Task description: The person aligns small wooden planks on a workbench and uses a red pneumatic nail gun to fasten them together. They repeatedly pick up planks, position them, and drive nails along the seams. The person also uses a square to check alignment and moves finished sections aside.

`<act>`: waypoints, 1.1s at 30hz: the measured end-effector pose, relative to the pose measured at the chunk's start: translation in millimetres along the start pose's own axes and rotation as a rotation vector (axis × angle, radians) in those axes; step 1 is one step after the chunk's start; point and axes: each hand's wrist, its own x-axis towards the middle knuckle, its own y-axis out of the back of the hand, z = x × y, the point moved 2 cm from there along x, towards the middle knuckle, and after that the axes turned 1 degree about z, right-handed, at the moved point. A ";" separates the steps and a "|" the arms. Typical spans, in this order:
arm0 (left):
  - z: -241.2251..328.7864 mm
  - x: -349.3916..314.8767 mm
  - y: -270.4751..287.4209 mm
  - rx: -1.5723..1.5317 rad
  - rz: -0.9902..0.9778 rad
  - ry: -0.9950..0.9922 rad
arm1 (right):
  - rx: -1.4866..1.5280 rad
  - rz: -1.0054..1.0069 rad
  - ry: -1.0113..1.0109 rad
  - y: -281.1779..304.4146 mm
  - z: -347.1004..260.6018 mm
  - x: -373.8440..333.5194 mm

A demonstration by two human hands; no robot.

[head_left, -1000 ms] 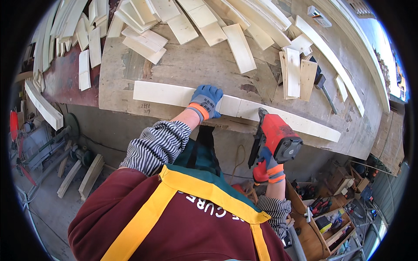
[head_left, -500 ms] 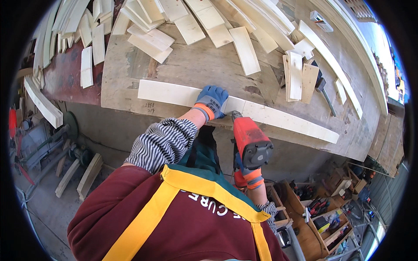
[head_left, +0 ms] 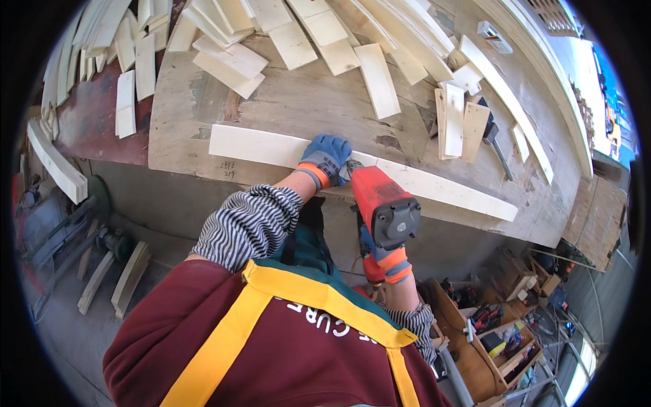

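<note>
Strip of pale wood (head_left: pixel 434 182) lies along the near edge of the plywood bench (head_left: pixel 319 102), running left to right in front of the person. Left hand (head_left: pixel 327 157), gloved, clasps it near the middle, fingers together and bent over the wood. Right hand (head_left: pixel 381 249), also gloved, is closed around the handle of a red nail gun (head_left: pixel 380 197); its finger on the trigger side is hidden, so trigger contact cannot be told.

Principal hazard, in my judgement: the tool's nose stands just beside the left fingers, and a slip, a recoil or a deflected fastener could injure them. Whether nose and glove touch cannot be told. Thin stock could split if struck close to an edge, and a loose hold could let it skew.

Materials: strip smooth, flat and narrow, its apparent bend possibly due to the lens. Bench surface worn, stained and flaking in patches. Tool casing bulky and rounded, with a black end cap. Gloves blue with orange cuffs. Loose boards (head_left: pixel 380 81), flat and rectangular, lie at the far side; a hammer (head_left: pixel 503 160) with a slim handle rests to the right.
</note>
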 end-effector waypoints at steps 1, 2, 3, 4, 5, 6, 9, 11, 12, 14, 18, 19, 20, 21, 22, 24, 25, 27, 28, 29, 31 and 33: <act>0.1 -2.3 -1.6 -0.008 -0.010 -0.001 | -0.037 0.073 0.061 0.5 -1.1 -4.1; -0.9 1.2 3.4 -0.009 -0.012 0.003 | -0.108 0.114 0.099 8.9 -18.4 0.0; 1.0 3.5 6.7 0.012 -0.108 0.010 | -0.143 0.150 0.124 14.0 -31.2 -0.4; 4.0 0.8 7.8 0.027 -0.085 0.010 | -0.178 0.186 0.152 19.4 -43.8 0.2; 2.8 -0.9 8.7 0.047 -0.062 0.009 | -0.173 0.221 0.168 20.2 -53.5 -2.1; 2.3 -3.4 10.5 0.067 -0.037 0.010 | -0.169 0.256 0.186 21.3 -58.2 -5.9; -15.6 -25.0 25.2 0.133 -0.026 0.034 | -0.199 0.131 0.115 17.9 -48.0 -24.3; -48.1 -45.2 45.8 0.156 -0.175 0.102 | -0.165 0.146 0.115 20.7 -40.8 -41.6; -62.8 -51.0 53.8 0.208 -0.256 0.174 | -0.200 0.171 0.118 22.9 -42.1 -40.3; -91.7 -64.9 49.5 0.246 -0.256 0.219 | -0.260 0.212 0.130 26.0 -48.0 -35.6; -121.4 -98.9 40.2 0.326 -0.121 0.154 | -0.208 0.155 0.133 23.9 -53.0 -33.5; -129.3 -104.0 40.7 0.355 -0.057 0.131 | -0.185 0.135 0.143 23.9 -55.7 -31.7; -138.8 -110.1 41.3 0.348 -0.063 0.150 | -0.153 0.111 0.155 23.3 -60.7 -28.9; -148.6 -115.8 43.0 0.341 -0.069 0.168 | -0.118 0.084 0.170 18.5 -66.7 -25.8; -157.7 -118.9 45.6 0.332 -0.065 0.187 | -0.085 0.059 0.192 18.7 -73.4 -20.4; -171.6 -114.5 33.1 0.350 -0.027 0.105 | -0.013 0.018 0.225 11.1 -85.5 -13.2; -173.0 -109.4 32.6 0.307 -0.049 0.090 | 0.011 -0.004 0.240 8.1 -90.8 -7.7; -173.9 -107.2 33.1 0.287 -0.062 0.064 | 0.043 -0.032 0.261 1.8 -102.7 4.6; -172.3 -106.3 35.9 0.282 -0.080 0.057 | 0.049 -0.047 0.269 -2.3 -107.3 9.5; -171.7 -105.8 38.2 0.278 -0.098 0.049 | 0.007 -0.036 0.294 -4.5 -112.3 17.6; -172.9 -105.7 41.8 0.253 -0.116 0.030 | 0.047 -0.017 0.272 -8.3 -121.4 29.0; -173.1 -104.9 43.5 0.241 -0.110 0.013 | 0.054 -0.035 0.267 -12.6 -124.0 35.6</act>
